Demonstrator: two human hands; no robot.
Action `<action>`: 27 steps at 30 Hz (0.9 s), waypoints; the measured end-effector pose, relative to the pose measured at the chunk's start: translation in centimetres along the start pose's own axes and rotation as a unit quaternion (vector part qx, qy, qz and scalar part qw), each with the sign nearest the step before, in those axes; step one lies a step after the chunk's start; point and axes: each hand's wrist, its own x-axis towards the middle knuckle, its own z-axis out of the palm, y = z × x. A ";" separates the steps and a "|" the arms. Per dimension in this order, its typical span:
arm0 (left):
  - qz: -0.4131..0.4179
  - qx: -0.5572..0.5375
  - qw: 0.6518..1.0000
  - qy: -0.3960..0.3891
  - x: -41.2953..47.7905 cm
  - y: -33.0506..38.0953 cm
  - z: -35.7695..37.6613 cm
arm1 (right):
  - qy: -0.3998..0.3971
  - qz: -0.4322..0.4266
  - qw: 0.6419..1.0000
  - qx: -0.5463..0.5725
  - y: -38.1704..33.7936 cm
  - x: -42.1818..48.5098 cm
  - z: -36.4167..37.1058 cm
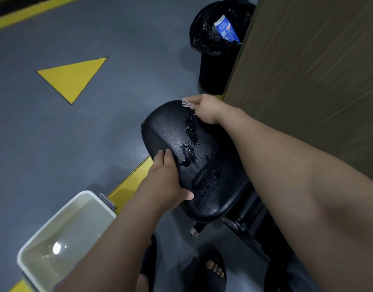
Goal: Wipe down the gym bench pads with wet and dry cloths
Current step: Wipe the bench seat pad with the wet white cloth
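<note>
Two hands hold the wet pad [170,131] in the middle. The left hand [166,180] grips its 8 o'clock edge, fingers [160,158] curled. The right hand [204,108] pinches a cloth [186,103] at its 12 o'clock end.

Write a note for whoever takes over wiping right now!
Left hand grips the pad by its near left edge, steadying it.
Right hand pinches the cloth at the pad's far end.
Tub of water stands on the floor, near left.
Done: pad is wetted; puddles sit on its middle.
Left: wipe up the puddles, then dry. No second cloth in view.
</note>
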 end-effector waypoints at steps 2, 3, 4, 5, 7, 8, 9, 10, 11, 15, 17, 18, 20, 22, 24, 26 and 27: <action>0.002 0.000 1.000 -0.001 -0.1 -0.1 0.0 | -0.012 0.003 1.000 -0.011 1.0 -0.9 -0.5; 0.004 -0.001 1.000 -0.001 -0.1 -0.2 -0.1 | -0.021 0.011 0.999 -0.024 1.7 -1.6 -1.0; 0.005 -0.003 1.000 -0.003 -0.1 -0.3 -0.1 | -0.032 0.017 0.999 -0.038 2.5 -2.5 -1.7; 0.007 -0.004 1.000 -0.005 -0.2 -0.4 -0.2 | -0.044 0.027 0.997 -0.056 3.3 -3.6 -2.4; 0.010 -0.002 1.000 -0.005 -0.2 -0.5 -0.2 | -0.052 0.050 0.994 -0.084 4.9 -5.5 -3.7; 0.011 0.000 1.000 -0.005 -0.2 -0.6 -0.2 | -0.053 0.063 0.993 -0.086 5.5 -6.2 -4.2; 0.011 0.002 1.000 -0.007 -0.2 -0.6 -0.2 | -0.055 0.075 0.992 -0.081 5.9 -6.7 -4.5; 0.011 0.005 1.000 -0.007 -0.2 -0.5 -0.3 | -0.053 0.081 0.992 -0.077 6.0 -7.0 -4.6; 0.010 0.006 1.000 -0.006 -0.3 -0.5 -0.3 | -0.050 0.077 0.993 -0.076 5.9 -7.0 -4.5; 0.003 -0.003 1.000 -0.007 -0.3 0.0 -0.2 | -0.026 0.012 0.998 -0.062 3.1 -5.0 -2.0; -0.001 -0.003 1.000 -0.007 -0.2 0.2 -0.1 | -0.017 -0.011 0.998 -0.067 0.9 -3.2 -0.5; -0.001 -0.001 1.000 -0.006 -0.1 0.2 0.0 | -0.018 -0.018 0.997 -0.072 -0.1 -2.4 0.0; -0.003 0.003 1.000 -0.007 0.0 0.3 0.0 | -0.028 -0.033 0.996 -0.084 -1.3 -1.0 0.5; -0.005 0.007 1.000 -0.010 0.0 0.4 -0.1 | -0.035 -0.050 0.993 -0.101 -1.3 -0.4 0.6; -0.007 0.011 1.000 -0.011 -0.1 0.6 -0.2 | -0.027 -0.066 0.992 -0.103 -0.6 -0.9 0.7; -0.010 0.013 1.000 -0.012 -0.1 0.8 -0.2 | -0.016 -0.080 0.992 -0.096 0.5 -3.0 0.8; -0.010 0.014 1.000 -0.015 -0.2 0.9 -0.3 | -0.011 -0.089 0.991 -0.100 1.2 -4.4 0.8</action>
